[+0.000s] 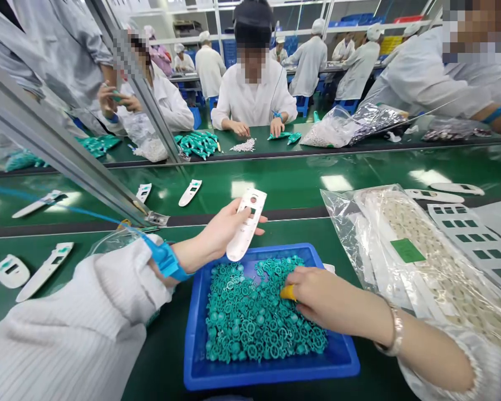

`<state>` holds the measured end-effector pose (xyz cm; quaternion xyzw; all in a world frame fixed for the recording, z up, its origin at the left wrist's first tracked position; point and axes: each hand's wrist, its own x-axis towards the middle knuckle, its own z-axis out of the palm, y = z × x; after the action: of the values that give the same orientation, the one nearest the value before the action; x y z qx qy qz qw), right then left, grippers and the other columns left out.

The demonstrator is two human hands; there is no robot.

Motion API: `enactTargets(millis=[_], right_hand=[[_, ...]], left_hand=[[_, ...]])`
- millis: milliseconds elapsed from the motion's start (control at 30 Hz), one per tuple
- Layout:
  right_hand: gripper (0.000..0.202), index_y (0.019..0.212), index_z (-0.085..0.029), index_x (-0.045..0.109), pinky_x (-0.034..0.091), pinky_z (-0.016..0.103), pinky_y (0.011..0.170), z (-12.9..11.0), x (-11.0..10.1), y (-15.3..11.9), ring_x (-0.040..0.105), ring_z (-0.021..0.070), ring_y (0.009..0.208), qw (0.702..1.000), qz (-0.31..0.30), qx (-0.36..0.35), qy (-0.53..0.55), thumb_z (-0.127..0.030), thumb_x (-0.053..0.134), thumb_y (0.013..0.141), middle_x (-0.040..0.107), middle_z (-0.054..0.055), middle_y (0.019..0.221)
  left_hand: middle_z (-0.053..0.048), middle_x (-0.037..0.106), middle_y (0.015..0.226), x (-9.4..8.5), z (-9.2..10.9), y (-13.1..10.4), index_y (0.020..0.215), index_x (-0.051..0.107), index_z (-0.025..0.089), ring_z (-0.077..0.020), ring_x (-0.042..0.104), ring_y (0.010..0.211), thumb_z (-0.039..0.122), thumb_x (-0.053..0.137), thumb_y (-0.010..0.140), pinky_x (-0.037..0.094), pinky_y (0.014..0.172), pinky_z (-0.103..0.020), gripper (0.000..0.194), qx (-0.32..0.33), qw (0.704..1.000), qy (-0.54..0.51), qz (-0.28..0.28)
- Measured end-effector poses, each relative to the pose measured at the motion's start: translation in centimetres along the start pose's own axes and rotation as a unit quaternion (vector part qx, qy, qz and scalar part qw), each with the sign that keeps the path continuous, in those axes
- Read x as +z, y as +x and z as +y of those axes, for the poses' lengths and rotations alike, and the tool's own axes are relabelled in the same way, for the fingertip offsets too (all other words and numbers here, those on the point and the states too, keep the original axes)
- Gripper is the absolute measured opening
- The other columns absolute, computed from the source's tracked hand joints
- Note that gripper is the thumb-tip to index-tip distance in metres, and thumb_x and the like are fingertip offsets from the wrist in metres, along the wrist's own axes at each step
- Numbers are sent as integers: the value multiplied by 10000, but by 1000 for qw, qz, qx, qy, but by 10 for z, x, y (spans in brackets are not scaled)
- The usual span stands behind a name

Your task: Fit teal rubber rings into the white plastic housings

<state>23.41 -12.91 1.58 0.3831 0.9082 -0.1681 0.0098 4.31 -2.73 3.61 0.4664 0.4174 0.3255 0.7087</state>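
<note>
At the frame's center, the left hand [229,223] holds a white plastic shell [246,225] above the blue tray [192,334]. Right of center, the right hand [317,292], a yellow cover [289,292] on one finger, reaches among the tray's teal ring-shaped parts [259,334]. Bagged beige parts [442,262] lie at right. At top center, a person in white [254,97] works across the green belt [284,172].
</note>
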Motion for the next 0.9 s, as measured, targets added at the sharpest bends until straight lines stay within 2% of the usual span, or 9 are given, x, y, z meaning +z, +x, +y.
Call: enactTargets(millis=[100, 167, 200, 267, 367, 433, 567, 700, 900], right_hand=[[163, 665, -163, 632, 466, 305, 626, 1, 11, 4, 603, 192, 677, 998, -46, 1, -50, -43, 549, 740, 636, 36, 676], [115, 743, -175, 648, 467, 287, 613, 2, 7, 5, 610, 180, 685, 1000, -10, 4, -19, -95, 573, 776, 646, 20, 705], [85, 804, -185, 651, 470, 273, 608, 2, 3, 4, 614, 167, 691, 999, 31, 8, 9, -133, 584, 795, 652, 11, 732], [92, 902, -205, 639, 478, 243, 607, 2, -9, 4, 616, 137, 701, 984, 168, 14, 56, -205, 593, 822, 661, 2, 804], [105, 928, -199, 622, 488, 225, 619, -1, -22, 7, 617, 120, 716, 923, 381, 29, 37, -217, 594, 828, 665, 15, 862], [108, 929, -181, 615, 497, 248, 643, -4, -24, 13, 616, 138, 743, 896, 443, 30, -13, -188, 589, 825, 668, 33, 855], [130, 950, -159, 603, 500, 308, 664, -10, -18, 23, 583, 178, 781, 886, 459, 15, -62, -159, 569, 825, 669, 60, 845], [197, 1005, -186, 592, 495, 341, 708, -13, -8, 19, 550, 195, 832, 881, 470, 16, -52, -152, 582, 812, 667, 54, 877], [257, 1016, -233, 571, 466, 370, 709, -19, -1, 11, 538, 202, 863, 867, 498, 11, -31, -102, 585, 796, 626, 41, 880]], left_hand=[[-85, 659, 919, -7, -4, -15, 1105, 436, 165, -157, 647, 669, 193, 454, 867, 456, 566, -243, 240, -21, 1000, -12, 19], [-93, 659, 922, -4, -11, -25, 1115, 426, 161, -164, 644, 670, 194, 461, 858, 443, 539, -238, 261, -42, 999, -14, 9], [-93, 657, 920, -1, -15, -29, 1114, 422, 159, -162, 638, 666, 199, 466, 855, 435, 527, -233, 266, -51, 999, -13, 1], [-83, 646, 912, 6, -24, -37, 1114, 421, 160, -151, 625, 666, 217, 478, 851, 431, 529, -228, 274, -64, 998, -16, -23], [-43, 611, 893, 21, -35, -49, 1135, 428, 172, -125, 610, 685, 216, 495, 847, 437, 579, -221, 299, -63, 995, -36, -70], [-18, 580, 890, 30, -37, -56, 1163, 418, 193, -114, 605, 700, 195, 501, 841, 429, 584, -208, 333, -54, 992, -61, -96], [20, 534, 833, 42, -36, -67, 1193, 404, 226, -79, 570, 659, 143, 495, 833, 403, 564, -181, 379, -23, 987, -115, -111], [35, 527, 797, 43, -36, -67, 1126, 466, 215, -60, 526, 688, 122, 501, 837, 399, 630, -169, 306, 37, 982, -135, -125], [16, 546, 801, 39, -41, -68, 1052, 505, 203, -83, 519, 712, 304, 450, 903, 409, 653, -196, 188, 101, 987, -43, -115]])
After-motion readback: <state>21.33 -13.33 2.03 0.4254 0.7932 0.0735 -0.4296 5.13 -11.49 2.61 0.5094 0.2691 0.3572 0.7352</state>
